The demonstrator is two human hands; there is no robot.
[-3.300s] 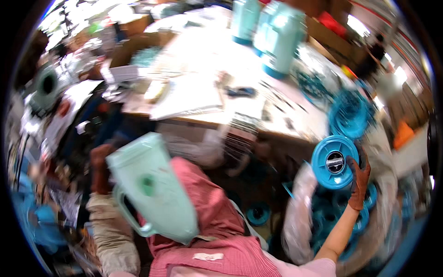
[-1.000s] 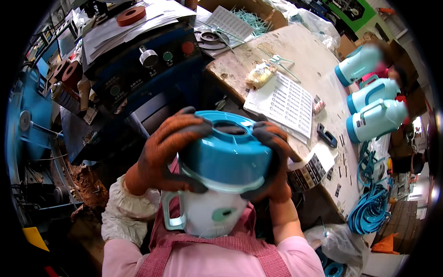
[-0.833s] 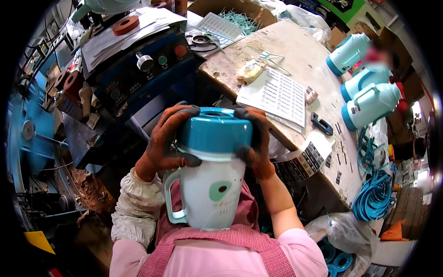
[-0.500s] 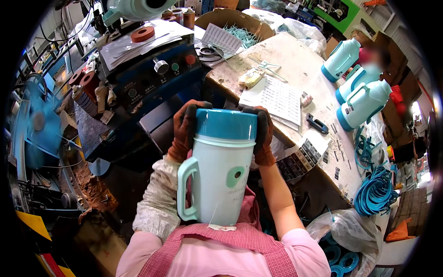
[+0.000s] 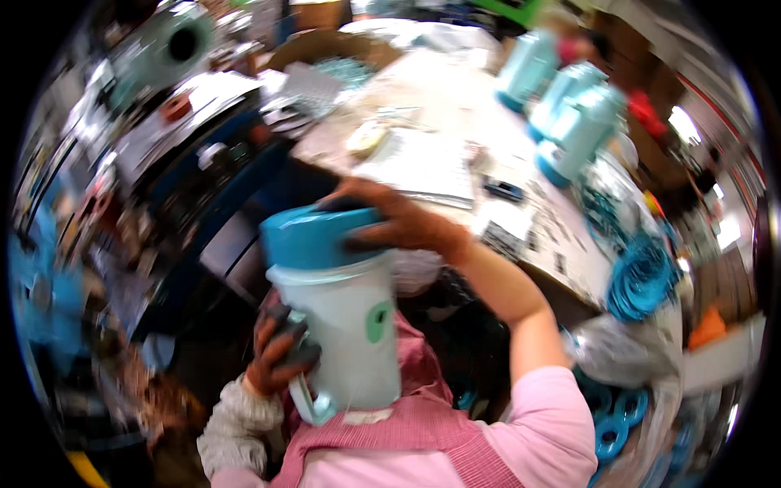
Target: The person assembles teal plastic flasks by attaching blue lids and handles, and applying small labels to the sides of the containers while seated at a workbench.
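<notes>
Close in front of my chest is a pale blue thermos jug [image 5: 350, 325], held bottom-up with its teal base [image 5: 301, 240] at the top and slightly tilted. My left hand [image 5: 281, 346] is closed around the jug's handle [image 5: 301, 398], low on the left side. From the right, my right hand [image 5: 399, 220] grips the teal base, thumb and fingers spread over its top and side. Both hands wear orange gloves with dark fingertips. A green oval mark [image 5: 378, 321] shows on the jug's wall. The picture is blurred by motion.
On the worktable [image 5: 431, 89] lie paper sheets [image 5: 423, 163] and a small dark tool [image 5: 502, 189]. Several similar jugs [image 5: 582, 134] stand at its far right, with coiled blue straps [image 5: 641, 276] nearer. A dark blue machine [image 5: 203, 175] is at left. Teal rings [image 5: 610, 437] lie lower right.
My left hand has gone from the base down to the handle. My right hand has shifted over the base. The jug has turned slightly and tilted left; the whole view has swung.
</notes>
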